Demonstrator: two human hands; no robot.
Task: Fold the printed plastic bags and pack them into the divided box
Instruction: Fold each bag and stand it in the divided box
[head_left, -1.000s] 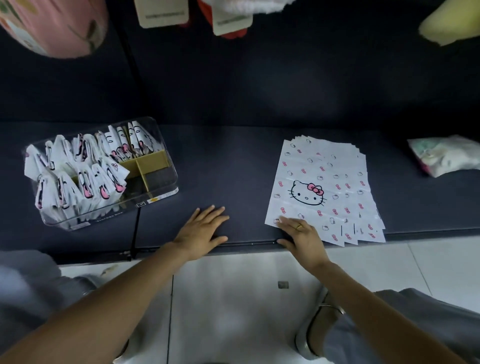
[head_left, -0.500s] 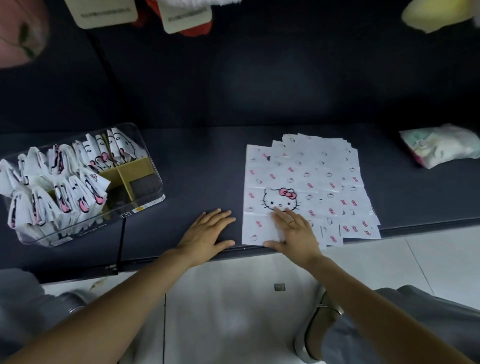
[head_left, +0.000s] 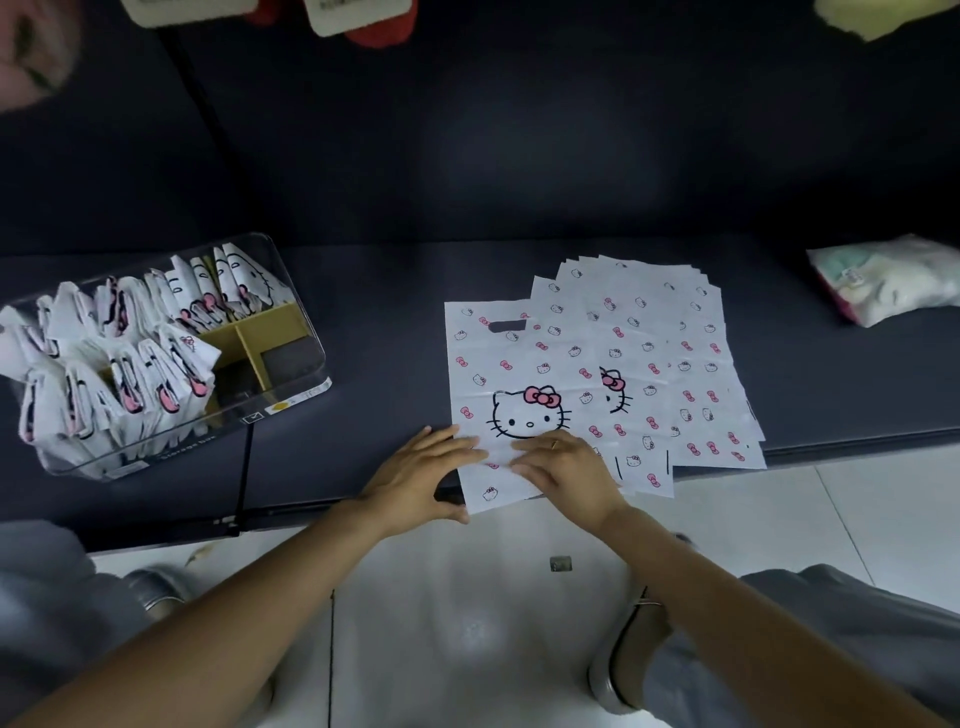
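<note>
One printed bag (head_left: 519, 395) lies flat at the front edge of the dark worktop (head_left: 384, 322), set to the left of the stack of bags (head_left: 675, 364) and overlapping it; its lower edge hangs a little over the front edge. The cut-out handle sits at the far end, the cat face near the middle. The left hand (head_left: 421, 478) rests on the bag's near left corner with fingers straight, its thumb at the worktop's edge; the right hand (head_left: 563, 467) lies flat on the bag just below the face, fingers spread. Neither grip is closed round anything: both simply press the plastic down.

The step in hand looks like squaring the bag up for its first fold. To do it well, the person would likely draw the bag wholly clear of the stack, so that no second sheet is caught in the fold, and bring the overhanging edge back onto the worktop. Thin plastic is slippery and springs open, so one palm should probably pin while the other lifts an edge, lines up the corners, and runs along the crease.

The clear divided box (head_left: 171, 364) stands at the left end of the worktop, already crowded with folded bags (head_left: 130, 374) standing upright; the compartments on its right side look free, so the folded width should match those.
</note>
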